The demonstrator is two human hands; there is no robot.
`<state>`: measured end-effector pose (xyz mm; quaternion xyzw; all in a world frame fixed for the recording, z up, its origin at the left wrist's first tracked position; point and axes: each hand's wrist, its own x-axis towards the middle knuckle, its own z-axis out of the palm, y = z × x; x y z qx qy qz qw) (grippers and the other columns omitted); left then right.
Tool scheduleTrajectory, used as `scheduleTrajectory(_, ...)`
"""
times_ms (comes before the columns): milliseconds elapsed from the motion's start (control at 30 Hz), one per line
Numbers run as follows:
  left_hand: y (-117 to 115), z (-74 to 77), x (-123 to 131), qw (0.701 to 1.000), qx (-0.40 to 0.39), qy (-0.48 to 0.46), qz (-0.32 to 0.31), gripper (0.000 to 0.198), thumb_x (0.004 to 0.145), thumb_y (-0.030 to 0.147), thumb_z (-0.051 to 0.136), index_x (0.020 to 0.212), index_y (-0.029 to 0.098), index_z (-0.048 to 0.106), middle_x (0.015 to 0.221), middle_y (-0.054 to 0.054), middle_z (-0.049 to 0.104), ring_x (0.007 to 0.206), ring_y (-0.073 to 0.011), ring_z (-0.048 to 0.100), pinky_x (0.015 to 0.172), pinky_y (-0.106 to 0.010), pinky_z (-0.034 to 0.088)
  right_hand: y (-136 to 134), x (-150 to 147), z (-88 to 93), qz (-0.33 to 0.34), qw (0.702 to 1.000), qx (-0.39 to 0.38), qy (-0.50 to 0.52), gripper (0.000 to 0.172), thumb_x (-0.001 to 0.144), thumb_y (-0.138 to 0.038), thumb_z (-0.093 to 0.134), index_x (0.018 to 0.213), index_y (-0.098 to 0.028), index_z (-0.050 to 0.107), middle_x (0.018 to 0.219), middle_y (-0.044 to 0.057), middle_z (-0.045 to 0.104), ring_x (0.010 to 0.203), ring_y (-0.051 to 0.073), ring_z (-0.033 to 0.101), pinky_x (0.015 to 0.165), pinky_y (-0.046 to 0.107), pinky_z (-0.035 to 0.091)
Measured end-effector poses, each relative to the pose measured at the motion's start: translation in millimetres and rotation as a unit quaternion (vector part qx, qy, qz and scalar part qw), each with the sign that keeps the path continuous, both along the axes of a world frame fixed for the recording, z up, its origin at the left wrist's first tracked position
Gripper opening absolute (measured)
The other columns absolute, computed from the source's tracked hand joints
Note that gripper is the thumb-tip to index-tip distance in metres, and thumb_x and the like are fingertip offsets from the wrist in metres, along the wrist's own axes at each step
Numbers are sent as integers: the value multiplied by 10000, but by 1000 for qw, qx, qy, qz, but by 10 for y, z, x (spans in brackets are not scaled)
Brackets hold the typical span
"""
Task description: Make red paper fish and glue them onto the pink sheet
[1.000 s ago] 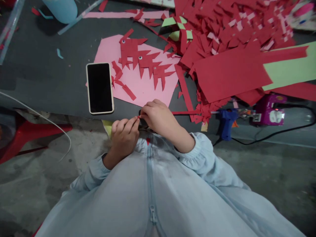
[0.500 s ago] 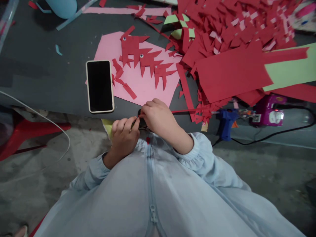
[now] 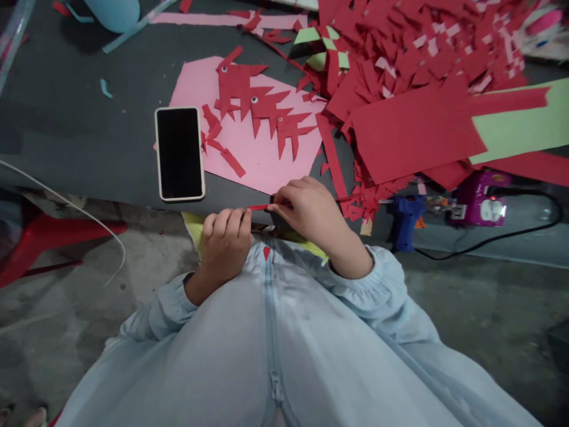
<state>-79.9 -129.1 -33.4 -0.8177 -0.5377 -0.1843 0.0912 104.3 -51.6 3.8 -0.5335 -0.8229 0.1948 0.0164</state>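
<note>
A thin red paper strip (image 3: 258, 207) spans the gap between my two hands at the table's front edge. My left hand (image 3: 226, 240) is closed at the strip's left end, fingers curled. My right hand (image 3: 306, 207) pinches the strip between thumb and fingers. Just below the strip lies a dark, shiny object (image 3: 264, 228), partly hidden by my left hand; what it is I cannot tell. Beyond my hands, a pink sheet (image 3: 267, 169) carries three red paper fish shapes with small eyes, the largest (image 3: 235, 83) at the upper left.
A phone (image 3: 180, 154) lies left of the pink sheet. To the right are a large red sheet (image 3: 418, 133), a heap of red paper pieces (image 3: 400, 47), a blue glue gun (image 3: 406, 219) and a purple device (image 3: 482, 201) with a black cable. A blue cup (image 3: 115, 12) stands top left.
My right hand has moved to the right, away from my left hand. A length of red strip now shows between them, along with more of the dark shiny object below.
</note>
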Motion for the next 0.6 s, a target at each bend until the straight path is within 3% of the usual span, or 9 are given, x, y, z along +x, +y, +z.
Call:
scheduleTrajectory(133, -47, -39, -15, 999, 9, -30, -13, 299, 904, 201, 586, 1185, 134, 667, 1105, -104, 747, 1067, -241, 598, 1005, -405, 376, -18, 55, -28, -9, 1000, -2, 15, 169, 898, -298, 664, 844, -154, 734, 813, 107, 697, 817, 244, 544, 732, 340, 362)
scheduleTrajectory(267, -89, -58, 0, 997, -9, -51, -66, 382, 920, 199, 558, 1294, 159, 623, 1193, -80, 739, 1097, -221, 608, 1047, -389, 373, -9, 30, -24, -9, 1000, -4, 10, 185, 902, -302, 656, 852, -147, 743, 829, 115, 700, 834, 251, 551, 738, 346, 364)
scheduleTrajectory(400, -74, -90, 58, 994, -13, -62, -85, 434, 933, 186, 520, 1363, 147, 562, 1291, -83, 704, 1216, -220, 601, 1113, -395, 366, 3, 21, -12, -5, 1000, -9, 9, 203, 916, -304, 633, 864, -144, 745, 848, 118, 703, 837, 246, 552, 758, 351, 372)
scheduleTrajectory(600, -53, -173, 59, 985, -92, -92, -109, 474, 956, 155, 426, 1424, 93, 472, 1382, -166, 630, 1361, -239, 540, 1173, -450, 399, 19, 16, -12, -15, 1000, -24, 10, 192, 916, -295, 631, 853, -152, 743, 839, 113, 700, 826, 238, 544, 747, 340, 362)
